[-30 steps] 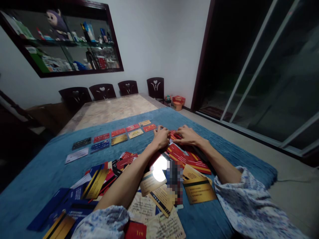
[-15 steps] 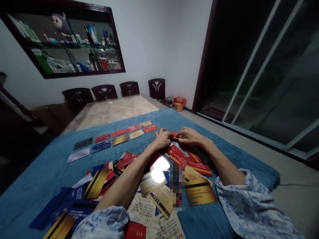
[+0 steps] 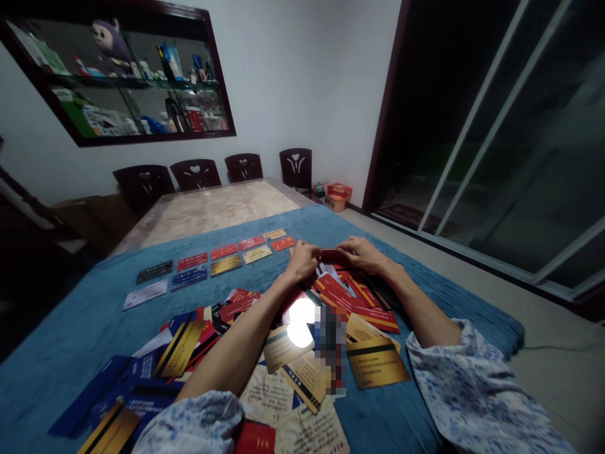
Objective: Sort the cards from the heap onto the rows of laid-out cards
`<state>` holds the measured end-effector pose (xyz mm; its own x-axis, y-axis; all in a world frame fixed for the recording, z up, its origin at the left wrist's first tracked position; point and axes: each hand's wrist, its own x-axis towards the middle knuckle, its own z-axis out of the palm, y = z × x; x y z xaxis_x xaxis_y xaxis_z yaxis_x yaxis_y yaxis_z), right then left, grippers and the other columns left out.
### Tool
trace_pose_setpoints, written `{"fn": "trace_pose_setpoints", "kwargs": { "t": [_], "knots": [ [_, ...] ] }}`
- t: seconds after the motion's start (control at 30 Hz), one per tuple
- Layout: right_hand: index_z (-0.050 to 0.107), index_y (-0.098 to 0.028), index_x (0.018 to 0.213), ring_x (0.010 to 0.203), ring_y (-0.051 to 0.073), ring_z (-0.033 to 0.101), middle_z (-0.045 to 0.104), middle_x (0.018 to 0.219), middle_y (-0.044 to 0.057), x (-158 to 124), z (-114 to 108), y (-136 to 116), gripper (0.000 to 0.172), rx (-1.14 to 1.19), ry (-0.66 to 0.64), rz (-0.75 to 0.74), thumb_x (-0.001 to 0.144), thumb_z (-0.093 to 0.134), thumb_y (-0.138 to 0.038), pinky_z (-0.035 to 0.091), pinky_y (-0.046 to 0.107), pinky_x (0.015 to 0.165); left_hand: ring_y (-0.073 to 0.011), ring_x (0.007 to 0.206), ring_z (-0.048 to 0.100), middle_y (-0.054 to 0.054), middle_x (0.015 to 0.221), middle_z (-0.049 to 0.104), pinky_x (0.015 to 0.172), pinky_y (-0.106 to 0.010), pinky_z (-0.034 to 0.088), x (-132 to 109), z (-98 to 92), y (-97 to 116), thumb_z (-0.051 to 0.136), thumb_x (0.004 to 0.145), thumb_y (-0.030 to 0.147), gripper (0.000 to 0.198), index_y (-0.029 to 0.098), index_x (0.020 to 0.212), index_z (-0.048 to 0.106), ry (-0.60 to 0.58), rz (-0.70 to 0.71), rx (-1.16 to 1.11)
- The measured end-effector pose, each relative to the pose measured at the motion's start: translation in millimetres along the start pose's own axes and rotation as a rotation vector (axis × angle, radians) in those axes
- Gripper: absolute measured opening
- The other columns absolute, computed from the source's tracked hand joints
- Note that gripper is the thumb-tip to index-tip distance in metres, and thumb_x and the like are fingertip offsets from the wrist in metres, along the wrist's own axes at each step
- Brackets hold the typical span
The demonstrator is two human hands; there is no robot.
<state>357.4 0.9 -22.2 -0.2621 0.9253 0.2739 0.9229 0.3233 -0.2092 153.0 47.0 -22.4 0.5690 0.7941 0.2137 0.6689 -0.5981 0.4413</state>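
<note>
A blue cloth [image 3: 70,343] covers the counter's [image 3: 222,208] near part. Beyond the loose pile [image 3: 333,291], leftward, lie laid-out cards [image 3: 225,265]. At the pile's far edge, the fingers of my left hand [image 3: 303,260] and right hand [image 3: 362,253] pinch a red card [image 3: 335,254], possibly several; its dark edge has just given way to red, so I seem to have it turned.

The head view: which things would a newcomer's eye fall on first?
Probably the white glare on the heap of cards, low in the middle, comes first. Just beyond it, the left hand and the right hand hold a red card or stack between them. Then come the neat rows of cards left of the hands, and the purple plush toy on the upper glass shelf at top left.
</note>
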Motion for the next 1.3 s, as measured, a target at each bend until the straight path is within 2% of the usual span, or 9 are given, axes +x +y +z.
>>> {"fn": "trace_pose_setpoints", "kwargs": {
  "t": [0.17, 0.47, 0.6, 0.77, 0.87, 1.0, 1.17, 1.3],
  "knots": [
    [0.075, -0.017, 0.110, 0.078, 0.018, 0.057, 0.066, 0.091, 0.010, 1.5, 6.4, 2.0, 0.039, -0.044, 0.041, 0.047, 0.097, 0.040, -0.030, 0.041, 0.026, 0.073, -0.0262, 0.116, 0.056, -0.008, 0.111, 0.074, 0.104, -0.046, 0.041, 0.8, 2.5, -0.7, 0.052, 0.078, 0.007, 0.041, 0.019, 0.110, 0.074, 0.101, 0.021, -0.068],
    [0.075, -0.019, 0.110, 0.082, 0.019, 0.059, 0.065, 0.093, 0.010, 3.4, 10.2, -0.7, 0.036, 0.023, 0.158, 0.009, 0.097, 0.045, -0.034, 0.044, 0.027, 0.075, -0.0210, 0.101, 0.065, -0.006, 0.103, 0.077, 0.098, -0.037, 0.047, 7.9, 7.4, -6.6, 0.053, 0.085, 0.014, 0.028, 0.018, 0.097, 0.077, 0.179, 0.033, -0.146],
    [0.076, -0.019, 0.108, 0.079, 0.019, 0.059, 0.067, 0.088, 0.009, 2.8, 10.8, 1.7, 0.034, 0.040, 0.163, 0.010, 0.094, 0.047, -0.031, 0.044, 0.028, 0.076, -0.0207, 0.097, 0.066, -0.006, 0.099, 0.077, 0.095, -0.036, 0.049, 8.0, 7.0, -6.9, 0.053, 0.084, 0.013, 0.027, 0.017, 0.096, 0.077, 0.186, 0.020, -0.142],
    [0.071, -0.021, 0.116, 0.086, 0.020, 0.063, 0.071, 0.094, 0.007, 1.3, 11.4, 3.8, 0.035, 0.084, 0.141, 0.004, 0.084, 0.056, -0.023, 0.045, 0.029, 0.080, -0.0211, 0.095, 0.065, -0.007, 0.098, 0.075, 0.094, -0.037, 0.048, 5.7, 4.5, -6.5, 0.052, 0.081, 0.009, 0.028, 0.016, 0.098, 0.074, 0.188, -0.010, -0.108],
    [0.064, -0.021, 0.124, 0.087, 0.020, 0.063, 0.072, 0.097, 0.007, 0.8, 12.0, 1.3, 0.042, 0.064, 0.129, 0.029, 0.082, 0.057, -0.019, 0.045, 0.028, 0.080, -0.0219, 0.098, 0.063, -0.007, 0.099, 0.074, 0.095, -0.039, 0.047, 2.2, 3.3, -4.2, 0.053, 0.080, 0.006, 0.035, 0.018, 0.108, 0.070, 0.199, -0.018, -0.088],
    [0.060, -0.022, 0.125, 0.084, 0.021, 0.064, 0.073, 0.096, 0.007, 0.5, 13.9, -2.9, 0.040, -0.010, 0.128, 0.083, 0.085, 0.055, -0.020, 0.043, 0.028, 0.076, -0.0247, 0.099, 0.060, -0.007, 0.097, 0.072, 0.093, -0.040, 0.046, -4.0, 2.9, 0.3, 0.052, 0.083, 0.008, 0.040, 0.022, 0.118, 0.064, 0.183, -0.007, -0.003],
    [0.061, -0.025, 0.120, 0.085, 0.021, 0.064, 0.073, 0.096, 0.006, 0.7, 17.4, -3.6, 0.035, -0.018, 0.194, 0.077, 0.086, 0.053, -0.021, 0.043, 0.028, 0.073, -0.0254, 0.096, 0.060, -0.006, 0.092, 0.071, 0.091, -0.038, 0.044, -8.8, 1.2, 5.5, 0.049, 0.086, 0.010, 0.037, 0.023, 0.119, 0.062, 0.149, -0.006, 0.089],
    [0.060, -0.021, 0.118, 0.090, 0.024, 0.064, 0.071, 0.102, 0.010, 1.7, 19.8, -2.6, 0.035, 0.035, 0.259, 0.005, 0.085, 0.050, -0.019, 0.046, 0.032, 0.080, -0.0259, 0.094, 0.061, -0.007, 0.093, 0.071, 0.090, -0.037, 0.044, -8.5, -2.8, 8.0, 0.050, 0.088, 0.012, 0.034, 0.022, 0.118, 0.062, 0.179, -0.002, 0.081]
  ]
}}
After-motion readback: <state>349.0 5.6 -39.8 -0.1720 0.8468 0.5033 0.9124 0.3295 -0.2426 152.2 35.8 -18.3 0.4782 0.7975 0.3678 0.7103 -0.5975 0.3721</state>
